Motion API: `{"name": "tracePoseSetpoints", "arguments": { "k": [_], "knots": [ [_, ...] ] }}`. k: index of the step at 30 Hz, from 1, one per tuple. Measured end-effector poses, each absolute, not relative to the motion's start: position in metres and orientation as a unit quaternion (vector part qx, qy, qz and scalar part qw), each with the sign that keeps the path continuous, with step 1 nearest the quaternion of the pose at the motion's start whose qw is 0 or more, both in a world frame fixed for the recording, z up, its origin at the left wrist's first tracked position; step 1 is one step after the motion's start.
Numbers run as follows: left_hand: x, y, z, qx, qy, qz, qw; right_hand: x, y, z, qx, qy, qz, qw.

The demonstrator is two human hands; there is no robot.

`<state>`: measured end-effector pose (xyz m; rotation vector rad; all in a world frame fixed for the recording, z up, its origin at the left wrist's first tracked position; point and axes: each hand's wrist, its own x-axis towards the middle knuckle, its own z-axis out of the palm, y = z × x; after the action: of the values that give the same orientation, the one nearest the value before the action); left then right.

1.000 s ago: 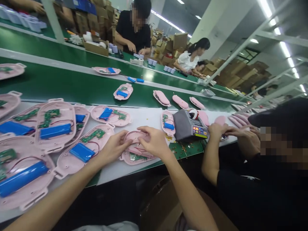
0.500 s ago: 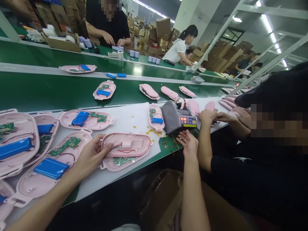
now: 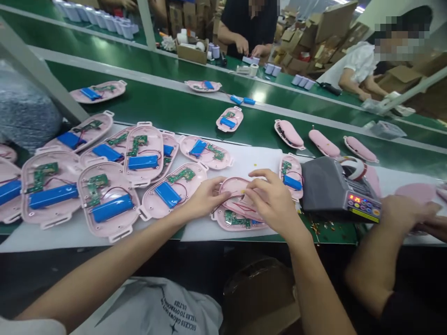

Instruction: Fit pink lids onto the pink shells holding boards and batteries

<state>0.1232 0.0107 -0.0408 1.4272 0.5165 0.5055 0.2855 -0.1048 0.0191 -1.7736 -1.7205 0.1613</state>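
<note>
My left hand [image 3: 210,197] grips the left end of a pink plastic cover [image 3: 234,186], thumb on its inner face, near thin red wires. This cover lies over a pink shell [image 3: 223,222] with a green circuit board [image 3: 237,218]; part of a blue battery shows at its right. Over the cover's right part, my right hand [image 3: 272,200] is pinched, with a tiny piece of yellow tape [image 3: 243,191] at its fingertips. My right fingers partly hide the cover. To the right stands a grey tape dispenser [image 3: 324,186] with lit red digits.
Several open pink shells [image 3: 108,200] with blue batteries crowd the left, some overlapping. More pink cases [image 3: 289,134] lie on the green bench [image 3: 258,132] behind. A co-worker's arm [image 3: 380,246] reaches in at the right. Below the bench edge is a brown box [image 3: 261,293].
My right hand has moved left from the tape dispenser to the pink cover, a yellow bit now at its fingertips. My left hand still holds the cover. The view has turned left.
</note>
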Motion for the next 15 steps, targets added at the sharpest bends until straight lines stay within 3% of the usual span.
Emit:
{"name": "tracePoseSetpoints", "arguments": {
  "k": [3, 6, 11, 15],
  "knots": [
    [0.122, 0.012, -0.044, 0.636, 0.211, 0.241, 0.702, 0.283, -0.077, 0.012, -0.664, -0.710, 0.072, 0.222],
    [0.124, 0.012, -0.050, 0.623, 0.188, 0.255, 0.715, 0.283, -0.073, 0.003, -0.664, -0.725, 0.034, 0.181],
    [0.123, 0.009, -0.053, 0.632, 0.224, 0.275, 0.689, 0.277, -0.069, 0.005, -0.713, -0.684, -0.039, 0.149],
    [0.120, 0.005, -0.051, 0.662, 0.278, 0.271, 0.642, 0.291, -0.058, 0.017, -0.803, -0.563, 0.083, 0.177]
  ]
}}
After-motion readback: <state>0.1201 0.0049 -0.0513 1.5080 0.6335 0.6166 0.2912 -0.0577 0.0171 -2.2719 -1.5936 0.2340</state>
